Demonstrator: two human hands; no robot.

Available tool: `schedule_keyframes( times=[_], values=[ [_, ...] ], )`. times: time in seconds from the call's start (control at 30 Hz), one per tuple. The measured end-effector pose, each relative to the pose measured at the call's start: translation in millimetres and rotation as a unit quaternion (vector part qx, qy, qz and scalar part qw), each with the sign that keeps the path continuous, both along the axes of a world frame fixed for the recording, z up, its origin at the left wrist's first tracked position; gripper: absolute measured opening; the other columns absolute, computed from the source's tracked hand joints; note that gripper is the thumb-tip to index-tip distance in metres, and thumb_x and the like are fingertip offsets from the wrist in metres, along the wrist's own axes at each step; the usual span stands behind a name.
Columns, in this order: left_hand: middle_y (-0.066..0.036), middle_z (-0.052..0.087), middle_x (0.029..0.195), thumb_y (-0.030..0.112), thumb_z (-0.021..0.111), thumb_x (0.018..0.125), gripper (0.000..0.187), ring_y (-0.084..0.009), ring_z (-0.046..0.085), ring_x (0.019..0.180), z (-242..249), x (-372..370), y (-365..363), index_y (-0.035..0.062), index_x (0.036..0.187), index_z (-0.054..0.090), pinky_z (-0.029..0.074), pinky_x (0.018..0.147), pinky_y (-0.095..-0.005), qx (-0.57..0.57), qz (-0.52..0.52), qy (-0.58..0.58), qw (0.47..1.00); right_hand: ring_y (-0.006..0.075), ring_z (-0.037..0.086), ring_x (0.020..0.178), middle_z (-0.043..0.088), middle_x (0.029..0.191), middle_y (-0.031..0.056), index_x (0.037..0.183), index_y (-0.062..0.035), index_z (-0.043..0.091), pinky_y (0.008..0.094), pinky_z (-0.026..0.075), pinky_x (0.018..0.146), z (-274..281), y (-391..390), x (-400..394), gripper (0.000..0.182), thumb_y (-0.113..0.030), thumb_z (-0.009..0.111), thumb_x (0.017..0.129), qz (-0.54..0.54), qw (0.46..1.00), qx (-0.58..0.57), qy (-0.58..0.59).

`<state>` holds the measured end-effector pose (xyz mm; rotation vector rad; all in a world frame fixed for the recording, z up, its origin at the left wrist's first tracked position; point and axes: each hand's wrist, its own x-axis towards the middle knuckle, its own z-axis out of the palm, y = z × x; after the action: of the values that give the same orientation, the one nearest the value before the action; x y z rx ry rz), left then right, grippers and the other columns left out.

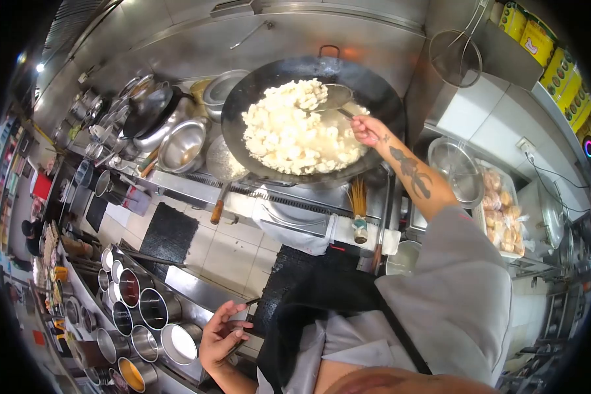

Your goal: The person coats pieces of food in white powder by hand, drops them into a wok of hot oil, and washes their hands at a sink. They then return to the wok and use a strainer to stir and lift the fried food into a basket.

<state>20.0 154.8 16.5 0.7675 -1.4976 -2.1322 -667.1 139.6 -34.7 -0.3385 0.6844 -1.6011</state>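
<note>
My right hand is closed round the handle of a ladle, whose round bowl rests among pale, chunky food pieces in a large black wok. Some cloudy liquid shows at the right side of the food. Low in the view, away from the wok, my left hand has its fingers curled and apart. A thin dark object lies by those fingers; whether they hold it is unclear.
Metal bowls and a flat spatula lie left of the wok. A bamboo brush stands at the stove's front. Several containers fill the lower left. A strainer hangs at the upper right, above bagged food.
</note>
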Motion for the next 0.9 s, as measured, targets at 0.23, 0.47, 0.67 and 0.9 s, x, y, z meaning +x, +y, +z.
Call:
schedule_keyframes(
  times=[0.23, 0.47, 0.67, 0.9],
  values=[
    [-0.021, 0.051, 0.127, -0.009, 0.062, 0.075, 0.066, -0.0299, 0.063, 0.094, 3, 20, -16, 0.0025, 0.136, 0.039, 0.056, 0.069, -0.0324, 0.003, -0.028, 0.051, 0.998, 0.0072, 0.032, 0.037, 0.037, 0.049, -0.0038, 0.071, -0.0119, 0.043, 0.0229, 0.025, 0.032, 25, 50, 67, 0.029, -0.022, 0.038, 0.097, -0.039, 0.991, 0.096, 0.079],
    [-0.021, 0.05, 0.129, -0.008, 0.062, 0.074, 0.07, -0.0303, 0.063, 0.095, -6, 37, -47, 0.0028, 0.138, 0.036, 0.056, 0.07, -0.0331, 0.005, -0.079, 0.063, 0.995, 0.01, 0.037, 0.041, 0.039, 0.051, -0.0035, 0.071, -0.0118, 0.045, 0.0235, 0.028, 0.034, 40, 65, 97, 0.029, -0.024, 0.04, 0.096, -0.091, 0.995, 0.043, -0.014],
    [-0.021, 0.049, 0.13, -0.007, 0.064, 0.074, 0.071, -0.0299, 0.063, 0.095, -17, 51, -69, 0.003, 0.138, 0.036, 0.056, 0.071, -0.0335, 0.008, -0.109, 0.079, 0.991, 0.0099, 0.037, 0.042, 0.036, 0.05, -0.0029, 0.068, -0.0141, 0.044, 0.0237, 0.026, 0.034, 43, 77, 159, 0.033, -0.029, 0.041, 0.096, -0.224, 0.967, 0.096, 0.068],
    [-0.022, 0.047, 0.132, -0.007, 0.064, 0.074, 0.071, -0.0306, 0.062, 0.097, -25, 62, -90, 0.0036, 0.139, 0.036, 0.057, 0.072, -0.0343, 0.031, -0.157, 0.107, 0.981, 0.0097, 0.034, 0.039, 0.039, 0.051, -0.0035, 0.07, -0.0142, 0.045, 0.0252, 0.027, 0.033, 32, 83, 148, 0.031, -0.028, 0.041, 0.097, -0.183, 0.982, 0.039, -0.003]
  ],
)
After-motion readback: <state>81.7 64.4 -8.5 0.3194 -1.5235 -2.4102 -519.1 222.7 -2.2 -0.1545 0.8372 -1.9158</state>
